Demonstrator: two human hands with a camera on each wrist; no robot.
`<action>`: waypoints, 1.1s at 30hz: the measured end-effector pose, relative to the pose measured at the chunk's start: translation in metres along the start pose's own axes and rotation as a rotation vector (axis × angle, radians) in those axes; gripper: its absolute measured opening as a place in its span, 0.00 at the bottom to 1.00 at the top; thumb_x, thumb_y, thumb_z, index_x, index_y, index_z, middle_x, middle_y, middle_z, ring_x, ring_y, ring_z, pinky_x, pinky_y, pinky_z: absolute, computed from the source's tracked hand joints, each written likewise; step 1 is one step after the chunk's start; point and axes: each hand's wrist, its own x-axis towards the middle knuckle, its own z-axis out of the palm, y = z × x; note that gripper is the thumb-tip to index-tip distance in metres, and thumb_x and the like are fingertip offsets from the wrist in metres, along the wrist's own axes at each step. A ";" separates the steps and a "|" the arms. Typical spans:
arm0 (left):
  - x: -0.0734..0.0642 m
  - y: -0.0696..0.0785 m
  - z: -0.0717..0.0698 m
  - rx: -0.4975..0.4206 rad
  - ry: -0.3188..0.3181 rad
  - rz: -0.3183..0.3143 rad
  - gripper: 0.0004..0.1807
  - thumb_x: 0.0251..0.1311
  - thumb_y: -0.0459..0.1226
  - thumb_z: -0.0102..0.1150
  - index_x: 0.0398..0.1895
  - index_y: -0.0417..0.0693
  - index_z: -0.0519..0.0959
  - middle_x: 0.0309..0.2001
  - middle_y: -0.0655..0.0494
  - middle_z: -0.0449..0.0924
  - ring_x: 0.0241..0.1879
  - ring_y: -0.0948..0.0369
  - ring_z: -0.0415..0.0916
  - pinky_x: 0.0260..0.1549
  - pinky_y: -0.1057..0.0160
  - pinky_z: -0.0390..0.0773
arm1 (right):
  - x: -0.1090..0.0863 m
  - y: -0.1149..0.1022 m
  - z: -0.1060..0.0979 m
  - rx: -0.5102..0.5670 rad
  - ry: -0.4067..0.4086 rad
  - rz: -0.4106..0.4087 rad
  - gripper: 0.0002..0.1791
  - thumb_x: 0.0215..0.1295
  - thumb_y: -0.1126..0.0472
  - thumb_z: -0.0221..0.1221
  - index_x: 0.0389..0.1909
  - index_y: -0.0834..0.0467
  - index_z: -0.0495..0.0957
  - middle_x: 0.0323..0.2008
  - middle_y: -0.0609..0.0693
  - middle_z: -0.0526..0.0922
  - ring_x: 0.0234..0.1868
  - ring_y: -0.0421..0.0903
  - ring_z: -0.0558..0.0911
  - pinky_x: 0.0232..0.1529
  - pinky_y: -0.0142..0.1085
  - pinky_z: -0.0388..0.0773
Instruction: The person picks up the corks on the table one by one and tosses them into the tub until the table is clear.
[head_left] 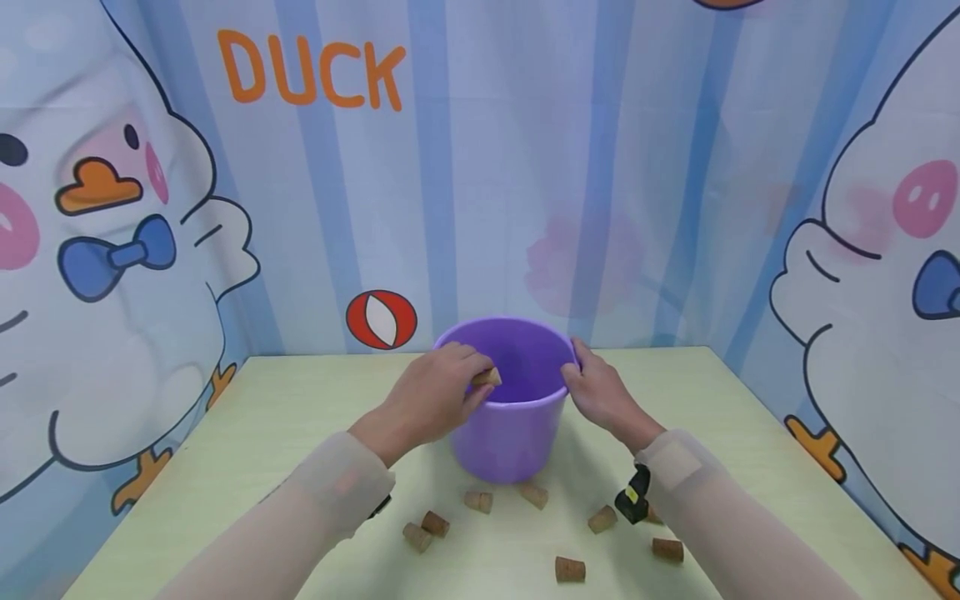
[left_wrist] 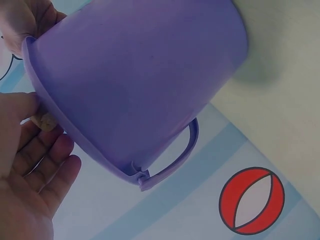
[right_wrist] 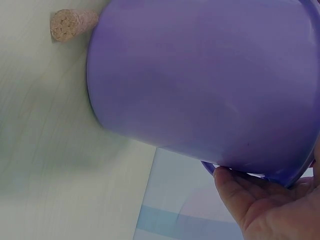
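A purple bucket (head_left: pixel 506 442) stands on the pale table in the head view. At the left of its rim, my left hand (head_left: pixel 438 392) pinches a cork stopper (head_left: pixel 486 377) between thumb and fingers, over the bucket's mouth. The same cork (left_wrist: pixel 44 120) shows right at the rim in the left wrist view. On the opposite side my right hand (head_left: pixel 600 387) grips the bucket's rim, thumb over the edge and fingers outside. In the right wrist view the fingers (right_wrist: pixel 232 192) lie along the bucket's outer wall near its handle. The inside bottom of the bucket is hidden.
Several corks lie on the table before the bucket, among them a dark cork (head_left: pixel 570 570) at the front and a pale cork (head_left: pixel 534 495) close to the bucket's base. A duck-print curtain (head_left: pixel 510 167) hangs behind the table's back edge.
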 end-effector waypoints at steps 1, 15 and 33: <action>0.001 0.000 0.001 0.001 -0.001 -0.004 0.04 0.64 0.37 0.69 0.37 0.50 0.83 0.33 0.61 0.78 0.35 0.62 0.73 0.36 0.64 0.79 | 0.000 0.000 0.000 0.000 0.001 -0.001 0.37 0.73 0.58 0.38 0.81 0.64 0.46 0.76 0.65 0.62 0.76 0.61 0.62 0.72 0.58 0.63; 0.014 0.001 0.004 0.007 -0.133 -0.102 0.06 0.68 0.39 0.65 0.42 0.48 0.84 0.37 0.58 0.81 0.38 0.59 0.77 0.41 0.61 0.80 | 0.001 0.001 0.000 -0.018 0.011 -0.013 0.37 0.72 0.58 0.39 0.80 0.65 0.50 0.73 0.66 0.67 0.72 0.62 0.67 0.70 0.58 0.65; 0.005 -0.003 0.005 -0.011 -0.100 -0.122 0.18 0.70 0.43 0.62 0.57 0.43 0.82 0.52 0.51 0.84 0.54 0.54 0.80 0.54 0.54 0.82 | 0.001 -0.001 -0.001 -0.018 -0.001 -0.008 0.38 0.72 0.58 0.38 0.81 0.65 0.46 0.75 0.66 0.63 0.74 0.61 0.65 0.72 0.57 0.63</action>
